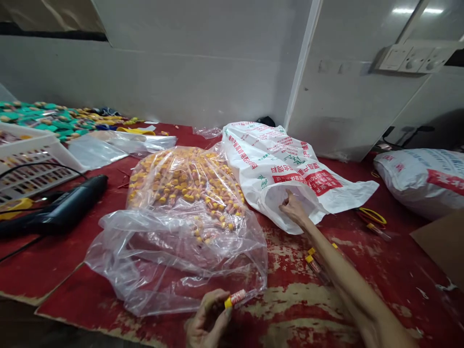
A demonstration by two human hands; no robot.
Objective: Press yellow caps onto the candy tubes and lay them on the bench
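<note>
At the bottom edge my left hand (209,316) pinches a small clear tube (236,298) with a yellow cap and reddish print, beside the near edge of a clear plastic bag (152,261). That bag holds many yellow-capped tubes (188,181) of the same look. My right hand (293,207) reaches into the mouth of a white woven sack (268,159) with red and green print. Its index finger is stretched out and I see nothing in it; the other fingers are partly hidden. Several loose yellow-capped tubes (314,263) lie under my right forearm.
On the left are a white plastic basket (32,159) and a black corded tool (68,205). Green and yellow items (47,116) are piled behind. A second filled sack (424,179), yellow bands (373,216) and cardboard (440,246) lie right on the worn red table (300,302).
</note>
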